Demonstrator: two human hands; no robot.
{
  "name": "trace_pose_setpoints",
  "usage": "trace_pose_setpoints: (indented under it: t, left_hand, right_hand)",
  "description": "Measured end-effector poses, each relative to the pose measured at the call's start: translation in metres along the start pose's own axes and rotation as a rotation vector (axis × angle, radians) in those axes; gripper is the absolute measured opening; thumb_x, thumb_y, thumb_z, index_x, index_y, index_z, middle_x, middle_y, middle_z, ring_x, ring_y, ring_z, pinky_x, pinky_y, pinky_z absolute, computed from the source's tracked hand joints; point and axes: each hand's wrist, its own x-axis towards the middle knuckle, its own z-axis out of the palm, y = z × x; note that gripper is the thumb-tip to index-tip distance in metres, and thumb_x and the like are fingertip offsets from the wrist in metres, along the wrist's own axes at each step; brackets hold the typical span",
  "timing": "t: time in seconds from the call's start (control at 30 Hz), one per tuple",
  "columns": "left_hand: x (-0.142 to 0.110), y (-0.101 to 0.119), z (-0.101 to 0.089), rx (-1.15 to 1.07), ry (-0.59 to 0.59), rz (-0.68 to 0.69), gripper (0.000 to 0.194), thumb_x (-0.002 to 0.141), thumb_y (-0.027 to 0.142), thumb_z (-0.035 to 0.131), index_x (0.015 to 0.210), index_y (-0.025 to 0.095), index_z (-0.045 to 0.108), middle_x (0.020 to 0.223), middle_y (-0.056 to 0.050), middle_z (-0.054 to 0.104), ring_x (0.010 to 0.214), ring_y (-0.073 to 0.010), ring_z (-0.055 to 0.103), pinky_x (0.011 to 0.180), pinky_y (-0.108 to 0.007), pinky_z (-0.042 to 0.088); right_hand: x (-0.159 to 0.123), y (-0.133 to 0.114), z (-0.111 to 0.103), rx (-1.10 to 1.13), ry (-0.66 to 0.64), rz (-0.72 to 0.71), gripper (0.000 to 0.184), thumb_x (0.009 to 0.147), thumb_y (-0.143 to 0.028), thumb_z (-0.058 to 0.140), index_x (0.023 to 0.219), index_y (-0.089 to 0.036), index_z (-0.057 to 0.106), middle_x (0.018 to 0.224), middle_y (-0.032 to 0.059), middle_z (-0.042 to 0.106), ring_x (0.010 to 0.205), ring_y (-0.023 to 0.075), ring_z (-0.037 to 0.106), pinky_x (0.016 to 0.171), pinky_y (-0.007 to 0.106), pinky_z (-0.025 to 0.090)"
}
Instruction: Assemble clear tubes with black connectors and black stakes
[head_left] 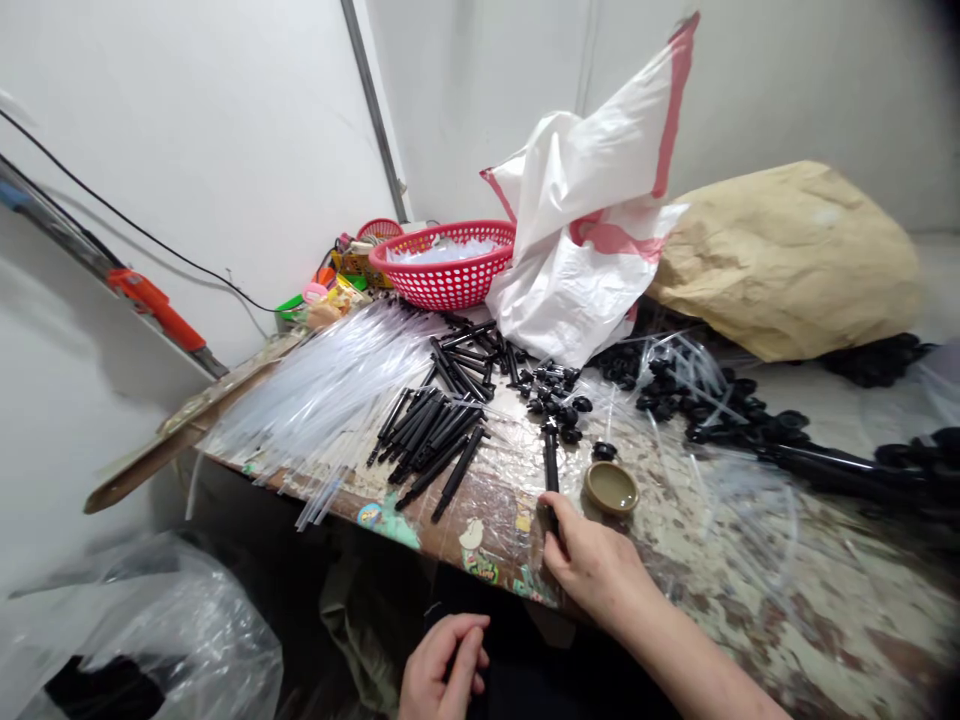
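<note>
My right hand (589,555) is at the table's front edge, its fingers closed round the lower end of a black plastic tube (551,455). The tube's narrower top points away from me, close to small black caps (555,395). Just right of it sits a small round dish (611,488) with liquid, and behind the dish a black cap (603,451) with a thin clear stem. My left hand (442,668) hangs below the table edge with its fingers curled and thumb pressed in; whatever it holds, if anything, is hidden. More black tubes (427,435) lie in a pile left of my right hand.
Long clear plastic tubes (330,390) cover the table's left side. A red basket (450,285), a white sack (577,250) and a brown paper bag (787,260) stand at the back. Black capped parts (720,400) spread rightward. A clear plastic bag (180,610) is at lower left.
</note>
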Motion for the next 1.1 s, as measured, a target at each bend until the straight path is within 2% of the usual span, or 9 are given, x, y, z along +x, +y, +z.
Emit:
trace_pose_setpoints:
  t: [0.17,0.27,0.37,0.47,0.57,0.67,0.83,0.97,1.1]
  left_hand:
    - [0.021,0.033,0.012,-0.070,-0.003,0.104,0.031,0.082,0.044,0.053,0.095,0.019,0.067,0.069,-0.004,0.063,0.053,-0.0144,0.059,0.046,-0.024,0.047]
    - [0.048,0.053,0.026,-0.122,-0.094,0.125,0.034,0.084,0.040,0.052,0.108,0.018,0.062,0.087,-0.008,0.067,0.065,-0.0170,0.063,0.062,-0.029,0.052]
    - [0.078,0.069,0.046,-0.190,-0.153,0.100,0.044,0.082,0.038,0.057,0.120,0.016,0.053,0.112,-0.013,0.061,0.091,-0.0220,0.062,0.081,-0.034,0.050]
    - [0.101,0.076,0.064,-0.251,-0.158,0.052,0.048,0.079,0.036,0.062,0.121,0.013,0.051,0.115,-0.016,0.059,0.103,-0.0235,0.058,0.090,-0.037,0.044]
    - [0.112,0.078,0.076,-0.354,-0.222,-0.023,0.050,0.074,0.030,0.068,0.117,0.013,0.052,0.100,-0.012,0.063,0.089,-0.0192,0.061,0.083,-0.034,0.046]
    - [0.114,0.081,0.080,-0.486,-0.267,-0.091,0.050,0.069,0.027,0.073,0.112,0.015,0.052,0.083,-0.003,0.061,0.070,-0.0137,0.060,0.068,-0.028,0.049]
    - [0.113,0.084,0.071,-0.662,-0.311,-0.142,0.038,0.073,0.026,0.069,0.108,0.017,0.056,0.086,-0.002,0.059,0.062,-0.0078,0.054,0.056,-0.019,0.045]
    - [0.113,0.085,0.063,-0.751,-0.344,-0.170,0.031,0.075,0.025,0.067,0.104,0.016,0.060,0.081,-0.002,0.057,0.053,-0.0036,0.043,0.043,-0.013,0.032]
    - [0.111,0.086,0.062,-0.722,-0.356,-0.142,0.047,0.078,0.027,0.064,0.123,0.022,0.051,0.077,-0.001,0.056,0.047,-0.0020,0.035,0.040,-0.012,0.025]
  right_hand:
    - [-0.005,0.001,0.005,-0.007,0.064,-0.109,0.037,0.080,-0.018,0.042,0.116,-0.024,0.051,0.078,0.0029,0.072,0.069,0.0202,0.068,0.053,0.025,0.035]
    - [-0.008,-0.002,0.004,-0.020,0.066,-0.144,0.033,0.080,-0.016,0.041,0.111,-0.022,0.053,0.079,0.0026,0.072,0.067,0.0188,0.068,0.050,0.024,0.034]
    - [-0.013,-0.005,0.003,-0.064,0.051,-0.170,0.029,0.080,-0.015,0.042,0.106,-0.021,0.054,0.078,0.0026,0.072,0.062,0.0177,0.067,0.047,0.024,0.032]
    - [-0.019,-0.009,0.003,-0.106,0.060,-0.223,0.029,0.077,-0.013,0.044,0.104,-0.019,0.054,0.076,0.0030,0.071,0.059,0.0175,0.066,0.046,0.023,0.031]
    - [-0.023,-0.013,0.003,-0.106,0.051,-0.267,0.026,0.076,-0.009,0.045,0.099,-0.016,0.056,0.073,0.0042,0.069,0.059,0.0175,0.065,0.045,0.024,0.032]
    - [-0.025,-0.015,0.007,-0.076,0.103,-0.298,0.029,0.077,-0.005,0.042,0.100,-0.015,0.056,0.074,0.0053,0.068,0.059,0.0166,0.065,0.045,0.023,0.034]
    - [-0.029,-0.012,0.009,0.122,0.168,-0.324,0.031,0.087,-0.013,0.035,0.112,-0.018,0.052,0.078,0.0047,0.069,0.064,0.0169,0.066,0.053,0.023,0.043]
    - [-0.039,0.007,-0.009,0.337,0.121,-0.179,0.026,0.091,-0.027,0.035,0.110,-0.023,0.052,0.081,0.0026,0.069,0.070,0.0171,0.067,0.059,0.025,0.046]
    - [-0.047,0.051,-0.036,0.445,0.146,-0.017,0.029,0.092,-0.035,0.032,0.099,-0.022,0.057,0.080,0.0032,0.067,0.070,0.0163,0.064,0.064,0.026,0.046]
